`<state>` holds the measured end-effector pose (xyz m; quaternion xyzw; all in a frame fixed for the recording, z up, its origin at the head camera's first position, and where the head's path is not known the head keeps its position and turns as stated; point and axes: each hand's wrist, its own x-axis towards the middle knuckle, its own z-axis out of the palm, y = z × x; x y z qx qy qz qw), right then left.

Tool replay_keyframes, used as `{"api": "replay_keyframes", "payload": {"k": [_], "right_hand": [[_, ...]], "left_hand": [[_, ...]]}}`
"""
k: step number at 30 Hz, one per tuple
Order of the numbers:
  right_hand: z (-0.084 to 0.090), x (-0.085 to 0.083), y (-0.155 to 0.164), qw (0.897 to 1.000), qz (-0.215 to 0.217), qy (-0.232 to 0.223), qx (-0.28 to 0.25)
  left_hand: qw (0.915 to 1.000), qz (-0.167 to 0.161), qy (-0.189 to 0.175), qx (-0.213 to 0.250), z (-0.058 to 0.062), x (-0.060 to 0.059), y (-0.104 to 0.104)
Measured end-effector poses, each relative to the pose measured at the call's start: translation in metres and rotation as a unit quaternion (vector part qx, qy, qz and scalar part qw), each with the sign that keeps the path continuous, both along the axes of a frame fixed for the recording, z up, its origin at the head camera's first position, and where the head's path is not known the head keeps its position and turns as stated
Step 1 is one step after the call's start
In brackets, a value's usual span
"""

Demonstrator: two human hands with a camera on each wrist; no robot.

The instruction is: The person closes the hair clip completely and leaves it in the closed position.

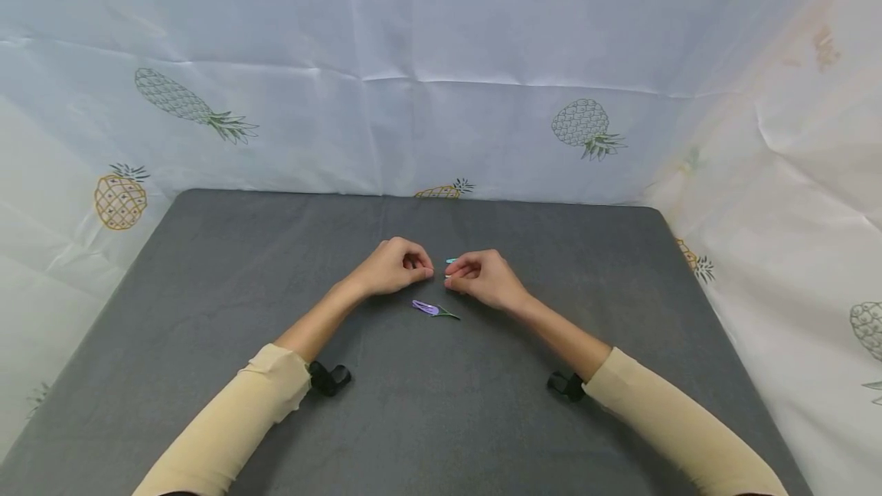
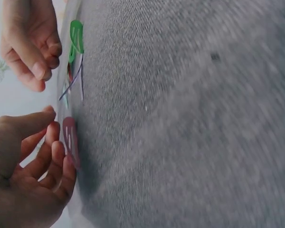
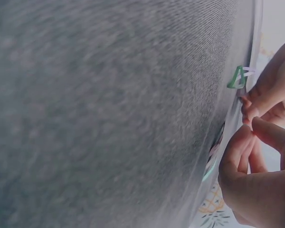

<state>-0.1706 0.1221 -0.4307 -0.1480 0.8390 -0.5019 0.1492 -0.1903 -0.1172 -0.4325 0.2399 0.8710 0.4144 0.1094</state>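
My left hand (image 1: 396,266) and right hand (image 1: 485,278) are close together above the table, fingertips apart. The left fingers curl loosely, with nothing visible between them in the left wrist view. In the right wrist view the right hand's (image 3: 256,175) thumb and index tips meet; a pale speck shows by them in the head view, and I cannot tell whether it is held. A purple hair clip (image 1: 426,308) lies against a green hair clip (image 1: 446,314) nearer me. A teal hair clip (image 1: 451,260) is partly behind the right hand. A pink hair clip (image 2: 70,140) lies beside the left fingers.
The dark grey cloth-covered table (image 1: 441,419) spreads around the hands. A white curtain (image 1: 441,29) with pineapple prints hangs along its back and sides. Black straps (image 1: 329,378) are at both forearms, below cream sleeves (image 1: 234,427).
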Motion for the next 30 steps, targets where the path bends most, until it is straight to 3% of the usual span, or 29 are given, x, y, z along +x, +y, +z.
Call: {"api": "replay_keyframes", "payload": {"k": [14, 30], "right_hand": [[-0.002, -0.002, -0.021, 1.000, 0.026, 0.001, 0.002], [-0.004, -0.003, -0.043, 0.998, 0.047, -0.012, 0.032]], "left_hand": [[0.9999, 0.011, -0.002, -0.004, -0.001, 0.001, -0.025], [0.9993, -0.022, -0.019, -0.025, 0.000, 0.002, -0.047]]}}
